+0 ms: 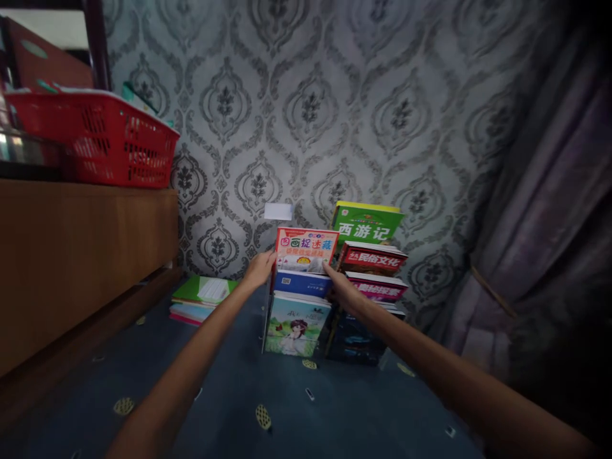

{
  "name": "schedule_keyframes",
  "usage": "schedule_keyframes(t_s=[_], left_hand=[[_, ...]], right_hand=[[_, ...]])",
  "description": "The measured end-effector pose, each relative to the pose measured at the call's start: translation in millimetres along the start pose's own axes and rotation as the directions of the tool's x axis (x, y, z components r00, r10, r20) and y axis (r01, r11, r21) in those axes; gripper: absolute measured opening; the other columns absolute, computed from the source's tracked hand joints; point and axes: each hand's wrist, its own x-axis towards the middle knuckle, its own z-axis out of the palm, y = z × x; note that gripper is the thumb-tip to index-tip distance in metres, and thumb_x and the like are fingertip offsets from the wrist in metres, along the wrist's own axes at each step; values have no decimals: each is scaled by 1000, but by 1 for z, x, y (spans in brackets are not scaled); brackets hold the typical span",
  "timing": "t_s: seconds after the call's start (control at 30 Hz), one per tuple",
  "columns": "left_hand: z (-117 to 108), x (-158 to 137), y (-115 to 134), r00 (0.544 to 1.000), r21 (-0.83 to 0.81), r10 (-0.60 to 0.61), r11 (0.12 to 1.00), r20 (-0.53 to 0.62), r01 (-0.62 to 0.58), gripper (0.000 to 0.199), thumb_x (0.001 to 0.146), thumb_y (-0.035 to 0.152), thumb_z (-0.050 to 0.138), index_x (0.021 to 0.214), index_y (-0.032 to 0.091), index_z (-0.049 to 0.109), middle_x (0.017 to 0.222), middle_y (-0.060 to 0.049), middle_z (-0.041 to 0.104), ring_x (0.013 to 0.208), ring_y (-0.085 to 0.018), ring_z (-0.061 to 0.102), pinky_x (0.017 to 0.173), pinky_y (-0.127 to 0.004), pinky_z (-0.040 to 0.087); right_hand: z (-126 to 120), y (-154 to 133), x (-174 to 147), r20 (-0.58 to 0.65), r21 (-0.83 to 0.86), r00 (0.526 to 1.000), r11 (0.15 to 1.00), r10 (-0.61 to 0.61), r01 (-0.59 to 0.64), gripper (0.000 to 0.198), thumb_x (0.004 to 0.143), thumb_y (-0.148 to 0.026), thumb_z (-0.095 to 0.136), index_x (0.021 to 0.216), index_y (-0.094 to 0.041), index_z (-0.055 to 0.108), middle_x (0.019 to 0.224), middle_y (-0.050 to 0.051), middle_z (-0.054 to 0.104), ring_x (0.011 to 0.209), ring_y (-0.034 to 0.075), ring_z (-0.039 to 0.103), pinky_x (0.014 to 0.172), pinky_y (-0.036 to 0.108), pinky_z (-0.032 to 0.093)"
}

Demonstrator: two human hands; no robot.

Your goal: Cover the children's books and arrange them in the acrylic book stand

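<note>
A book with a pink and red cover (308, 245) and colourful Chinese lettering stands upright at the back of the left row of books. My left hand (261, 268) grips its left edge, with the fingertips partly hidden behind it. At the right edge, my right hand (343, 290) holds the same book, thumb on the front cover and other fingers mostly out of sight. In front of it stand a blue book (301, 285) and a light-blue book (296, 328) showing a girl in a white dress.
Another row, right, holds a green book (368, 223), a red book (375, 260), a magenta book (377, 288) and a dark-blue book (356, 338). Notebooks (203, 293) lie stacked left. A red basket (95, 137) sits on a wooden cabinet (86, 248); a curtain (535, 223) hangs right.
</note>
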Motion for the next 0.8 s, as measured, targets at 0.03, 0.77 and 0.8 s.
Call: schedule_keyframes(t_s=[0.03, 0.77, 0.8], left_hand=[[0, -1, 0, 1000, -9, 9, 1000, 0, -9, 36, 98, 31, 35, 73, 19, 58, 71, -3, 64, 69, -17, 60, 64, -25, 42], [-3, -5, 0, 1000, -117, -6, 993, 18, 8, 34, 89, 47, 38, 74, 21, 54, 71, -2, 60, 69, -18, 56, 59, -26, 44], [-3, -5, 1, 1000, -124, -8, 992, 15, 10, 34, 89, 47, 39, 75, 20, 56, 73, -2, 61, 69, -18, 57, 59, -26, 45]], right_hand=[[0, 0, 0, 8, 8, 1000, 1000, -11, 10, 37, 85, -57, 59, 88, -21, 69, 54, 0, 60, 50, 17, 53, 51, 28, 42], [-5, 9, 3, 33, 143, 981, 973, -190, 184, 39, 90, -52, 51, 114, -25, 66, 105, 6, 75, 95, 24, 70, 84, 38, 54], [-6, 10, 4, 34, 143, 977, 969, -209, 202, 39, 90, -53, 52, 111, -25, 67, 105, 6, 75, 96, 24, 70, 85, 38, 54]])
